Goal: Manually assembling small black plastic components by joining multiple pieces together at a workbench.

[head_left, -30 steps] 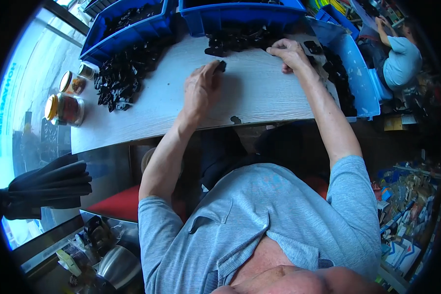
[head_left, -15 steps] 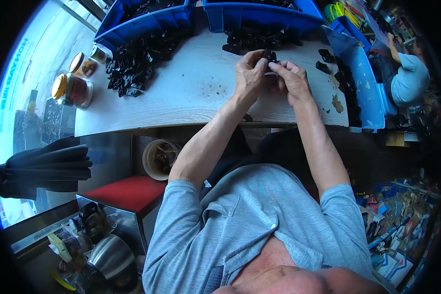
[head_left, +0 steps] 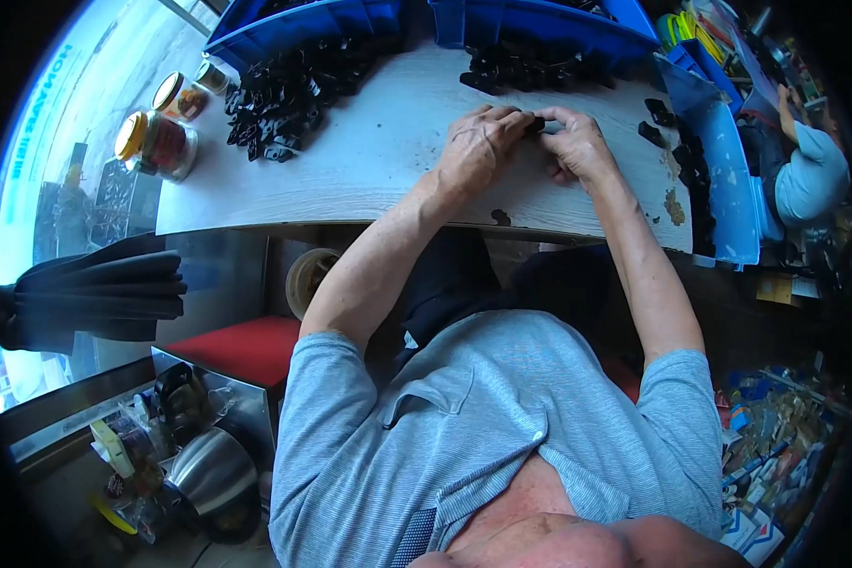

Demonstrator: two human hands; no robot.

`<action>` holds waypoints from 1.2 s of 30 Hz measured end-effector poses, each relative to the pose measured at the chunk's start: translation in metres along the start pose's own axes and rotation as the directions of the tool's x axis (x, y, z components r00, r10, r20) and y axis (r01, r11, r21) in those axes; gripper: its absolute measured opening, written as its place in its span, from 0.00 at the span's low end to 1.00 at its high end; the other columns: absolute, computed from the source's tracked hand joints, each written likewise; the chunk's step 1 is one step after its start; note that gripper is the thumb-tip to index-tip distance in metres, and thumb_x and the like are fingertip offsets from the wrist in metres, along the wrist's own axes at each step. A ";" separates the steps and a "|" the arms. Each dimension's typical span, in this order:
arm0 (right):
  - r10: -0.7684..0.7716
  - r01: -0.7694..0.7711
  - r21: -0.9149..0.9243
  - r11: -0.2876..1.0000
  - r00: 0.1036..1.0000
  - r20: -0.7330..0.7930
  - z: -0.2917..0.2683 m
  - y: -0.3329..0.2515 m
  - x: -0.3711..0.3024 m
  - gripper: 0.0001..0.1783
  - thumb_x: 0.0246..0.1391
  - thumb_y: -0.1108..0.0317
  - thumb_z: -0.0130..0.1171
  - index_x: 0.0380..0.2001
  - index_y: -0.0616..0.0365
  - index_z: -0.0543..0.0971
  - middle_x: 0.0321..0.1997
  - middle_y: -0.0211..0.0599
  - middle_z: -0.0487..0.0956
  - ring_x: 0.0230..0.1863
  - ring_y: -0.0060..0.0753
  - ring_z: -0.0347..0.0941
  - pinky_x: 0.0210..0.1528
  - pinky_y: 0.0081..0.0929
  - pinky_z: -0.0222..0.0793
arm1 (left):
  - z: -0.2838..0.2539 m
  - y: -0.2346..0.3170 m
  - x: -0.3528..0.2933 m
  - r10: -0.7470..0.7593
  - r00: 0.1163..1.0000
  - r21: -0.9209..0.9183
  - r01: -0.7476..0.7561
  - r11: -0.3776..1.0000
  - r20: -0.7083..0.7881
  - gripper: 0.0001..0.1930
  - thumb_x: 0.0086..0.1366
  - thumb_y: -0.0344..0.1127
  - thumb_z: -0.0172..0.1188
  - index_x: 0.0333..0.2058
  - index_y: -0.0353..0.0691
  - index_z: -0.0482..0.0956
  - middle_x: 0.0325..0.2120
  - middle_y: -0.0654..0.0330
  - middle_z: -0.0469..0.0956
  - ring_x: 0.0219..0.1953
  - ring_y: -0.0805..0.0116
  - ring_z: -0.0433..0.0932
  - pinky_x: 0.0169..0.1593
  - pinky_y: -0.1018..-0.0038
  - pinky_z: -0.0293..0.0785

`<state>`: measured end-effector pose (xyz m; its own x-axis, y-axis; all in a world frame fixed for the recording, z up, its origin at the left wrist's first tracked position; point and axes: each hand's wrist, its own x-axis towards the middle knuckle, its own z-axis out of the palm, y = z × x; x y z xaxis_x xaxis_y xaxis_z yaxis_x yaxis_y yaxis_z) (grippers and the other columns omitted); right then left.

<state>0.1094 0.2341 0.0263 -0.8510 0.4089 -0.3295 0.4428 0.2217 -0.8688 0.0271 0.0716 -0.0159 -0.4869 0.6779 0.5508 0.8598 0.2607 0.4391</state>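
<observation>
My left hand (head_left: 486, 144) is closed round a small black part, its back turned up and its fingers curled over most of the piece. At its fingertips a dark end of the black part (head_left: 539, 124) shows. My right hand (head_left: 580, 147) pinches at that end with thumb and forefinger, the other fingers curled below. Both hands are above the pale wood-grain table (head_left: 369, 170). Just beyond them lies a heap of similar black parts (head_left: 530, 68), and a bigger heap of black parts (head_left: 279, 104) spreads to the left.
Two blue bins (head_left: 303, 30) (head_left: 549, 28) with black parts line the table's far edge. A light-blue tray (head_left: 729, 180) stands at the right, beside loose black pieces (head_left: 651, 133). Jars (head_left: 166, 147) stand at the left. Another person (head_left: 809, 175) sits beyond the tray.
My left hand has rolled over, its back now covering more of the black part. The whole view has shifted slightly, the table's contents appearing further right and higher.
</observation>
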 end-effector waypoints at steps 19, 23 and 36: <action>0.007 0.005 -0.231 0.973 0.999 0.052 0.004 -0.012 -0.004 0.19 0.57 0.68 0.65 0.52 0.50 0.79 0.15 0.24 0.71 0.13 0.19 0.67 0.12 0.19 0.57 | -0.017 -0.005 -0.022 0.122 0.990 0.186 -0.133 0.973 0.072 0.18 0.67 0.31 0.58 0.55 0.43 0.80 0.52 0.54 0.81 0.58 0.54 0.76 0.62 0.63 0.73; -0.046 0.051 -0.232 0.971 0.999 0.025 0.002 -0.003 -0.002 0.20 0.57 0.63 0.68 0.53 0.49 0.81 0.17 0.28 0.75 0.14 0.18 0.69 0.15 0.18 0.67 | -0.044 -0.017 -0.030 -0.016 0.976 0.172 0.054 0.984 -0.219 0.21 0.59 0.23 0.61 0.52 0.44 0.81 0.52 0.55 0.80 0.56 0.53 0.77 0.61 0.57 0.73; -0.157 0.149 -0.081 0.985 0.982 -0.103 -0.001 0.005 -0.007 0.19 0.50 0.60 0.73 0.42 0.57 0.82 0.14 0.26 0.74 0.13 0.17 0.71 0.14 0.17 0.67 | -0.140 -0.128 -0.084 -0.167 0.898 0.590 0.398 0.702 -0.408 0.15 0.63 0.30 0.62 0.49 0.47 0.84 0.46 0.57 0.84 0.49 0.54 0.81 0.54 0.61 0.76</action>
<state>0.1175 0.2333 0.0249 -0.8764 0.4580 -0.1493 0.3327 0.3515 -0.8751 -0.0639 -0.1150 -0.0193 -0.6433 0.2848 0.7107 0.5007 0.8587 0.1091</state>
